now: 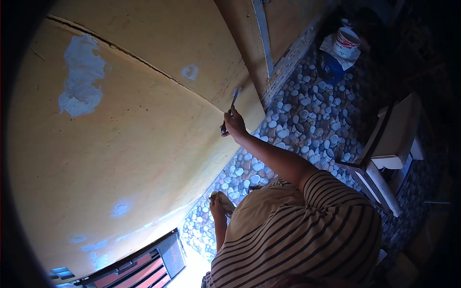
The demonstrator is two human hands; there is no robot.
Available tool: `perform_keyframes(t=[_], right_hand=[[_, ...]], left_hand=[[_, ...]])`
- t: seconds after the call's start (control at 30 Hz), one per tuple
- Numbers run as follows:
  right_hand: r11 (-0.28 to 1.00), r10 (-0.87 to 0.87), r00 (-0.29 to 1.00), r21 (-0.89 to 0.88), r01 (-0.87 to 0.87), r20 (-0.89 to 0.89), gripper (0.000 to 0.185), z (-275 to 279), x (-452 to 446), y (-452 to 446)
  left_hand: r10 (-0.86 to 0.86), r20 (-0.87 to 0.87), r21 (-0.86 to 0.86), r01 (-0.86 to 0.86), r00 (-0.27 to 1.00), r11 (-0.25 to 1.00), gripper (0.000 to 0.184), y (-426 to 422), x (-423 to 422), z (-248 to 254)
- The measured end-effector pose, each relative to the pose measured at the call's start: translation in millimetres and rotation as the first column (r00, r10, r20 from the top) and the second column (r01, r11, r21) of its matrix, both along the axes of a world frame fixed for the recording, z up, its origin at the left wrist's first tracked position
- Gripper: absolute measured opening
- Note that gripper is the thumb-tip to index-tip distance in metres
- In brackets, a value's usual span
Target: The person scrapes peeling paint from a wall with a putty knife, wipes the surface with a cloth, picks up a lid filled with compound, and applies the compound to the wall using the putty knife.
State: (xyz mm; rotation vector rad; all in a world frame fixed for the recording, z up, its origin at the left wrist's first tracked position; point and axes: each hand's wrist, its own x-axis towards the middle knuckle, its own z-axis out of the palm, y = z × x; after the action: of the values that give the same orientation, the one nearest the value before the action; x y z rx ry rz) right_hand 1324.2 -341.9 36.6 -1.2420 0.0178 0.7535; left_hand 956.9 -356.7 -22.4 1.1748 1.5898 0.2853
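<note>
Yellowish wall [144,144] marked by grey patches [84,77]. Putty knife [234,100] clamped in right hand [234,124], nearer wall; long axis directed from fist along wall, blade foremost, contact not discernible. Crumpled item [224,203] apparently gripped by left hand [216,208], well apart.

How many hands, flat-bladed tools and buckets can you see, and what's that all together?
Bare hands: 2 (right hand, left hand)
Thin flat-bladed hand tool: 1
Round buckets: 2 (white bucket with red pattern, blue bucket underneath it)
Total: 5
</note>
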Motion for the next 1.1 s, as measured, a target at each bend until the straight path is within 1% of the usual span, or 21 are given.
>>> perform_keyframes(t=[0.03,0.07,0.1,0.13,0.17,0.27,0.3,0.33,0.4,0.47,0.53,0.6,0.63,0.7,0.77,0.8,0.87,0.97,1.0,1.07,1.1], right_hand=[[0.999,0.045,0.999,0.004,-0.045,-0.005,0.046,-3,-1,-2],[0.999,0.046,0.999,0.0,-0.046,-0.008,0.046,-5,2,-2],[1.0,0.014,1.0,-0.008,-0.014,-0.014,0.043,-12,9,2],[1.0,-0.019,1.0,-0.013,0.018,-0.019,0.041,-16,14,6],[0.999,-0.05,0.998,-0.016,0.05,-0.035,0.034,-19,14,8],[1.0,-0.011,0.999,-0.008,0.011,-0.03,0.03,-7,4,1],[1.0,0.023,0.999,0.017,-0.022,-0.046,0.032,-10,5,-1],[1.0,0.024,0.999,0.012,-0.024,-0.048,0.032,-13,8,-2],[1.0,-0.023,0.997,-0.007,0.023,-0.074,0.032,-18,21,1],[0.997,-0.061,0.994,0.032,0.064,-0.093,0.032,-21,22,4],[1.0,-0.023,0.997,-0.002,0.023,-0.07,0.032,-14,7,3],[0.998,0.048,0.994,0.04,-0.044,-0.098,0.035,-10,-13,1],[0.998,0.042,0.993,0.043,-0.037,-0.114,0.035,-9,-18,3],[0.998,0.036,0.989,0.049,-0.029,-0.14,0.034,-11,-20,5],[0.989,-0.073,0.979,0.111,0.095,-0.19,0.034,-16,-5,13],[0.993,-0.036,0.974,0.1,0.06,-0.225,0.046,-16,5,15],[0.997,-0.021,0.977,0.068,0.036,-0.213,0.038,-16,1,17],[0.999,-0.009,0.981,0.051,0.02,-0.194,0.039,2,-15,10],[0.999,-0.01,0.981,0.05,0.02,-0.196,0.039,-6,-9,12],[0.992,-0.027,0.972,0.11,0.054,-0.233,0.054,-29,11,20],[0.993,-0.039,0.967,0.1,0.066,-0.253,0.064,-23,15,17]], left_hand=[[0.009,0.011,-0.02,-0.008,1.0,1.0,0.045,-2,1,0],[0.017,0.017,-0.04,-0.016,1.0,0.999,0.045,-4,0,1],[0.016,0.013,-0.041,-0.015,1.0,0.999,0.045,-3,-2,-1],[-0.031,-0.016,-0.036,0.031,0.999,0.999,0.044,-1,-5,-5],[-0.078,-0.042,-0.031,0.077,0.996,0.997,0.044,2,-8,-9],[-0.049,-0.032,-0.004,0.049,0.998,0.999,0.045,2,-11,-14],[-0.013,0.008,-0.02,0.013,1.0,1.0,0.046,-3,-6,-7],[-0.011,0.006,-0.025,0.011,1.0,1.0,0.046,-4,-6,-9],[-0.063,-0.006,-0.036,0.063,0.998,0.997,0.045,-2,-10,-9],[-0.07,-0.04,-0.022,0.069,0.997,0.997,0.045,-1,-12,-9],[-0.076,-0.065,-0.013,0.075,0.995,0.997,0.045,0,-12,-12],[-0.046,0.025,-0.005,0.046,0.999,0.999,0.047,-4,-9,-13],[-0.047,0.025,-0.008,0.047,0.999,0.999,0.047,-6,-5,-12],[-0.053,-0.08,-0.015,0.052,0.995,0.999,0.048,-9,-1,-4],[-0.069,-0.067,-0.001,0.069,0.995,0.998,0.048,-5,-4,-4],[-0.084,-0.049,0.009,0.085,0.995,0.996,0.048,-5,-5,-4],[-0.067,-0.048,0.013,0.068,0.997,0.998,0.048,-4,-5,-4],[-0.047,-0.077,0.0,0.047,0.996,0.999,0.047,-10,-2,2],[-0.044,-0.104,-0.009,0.043,0.994,0.999,0.047,-12,-1,5],[-0.053,-0.083,-0.02,0.051,0.995,0.998,0.046,-13,-2,5],[-0.062,-0.058,-0.03,0.061,0.996,0.998,0.045,-12,-4,5]])
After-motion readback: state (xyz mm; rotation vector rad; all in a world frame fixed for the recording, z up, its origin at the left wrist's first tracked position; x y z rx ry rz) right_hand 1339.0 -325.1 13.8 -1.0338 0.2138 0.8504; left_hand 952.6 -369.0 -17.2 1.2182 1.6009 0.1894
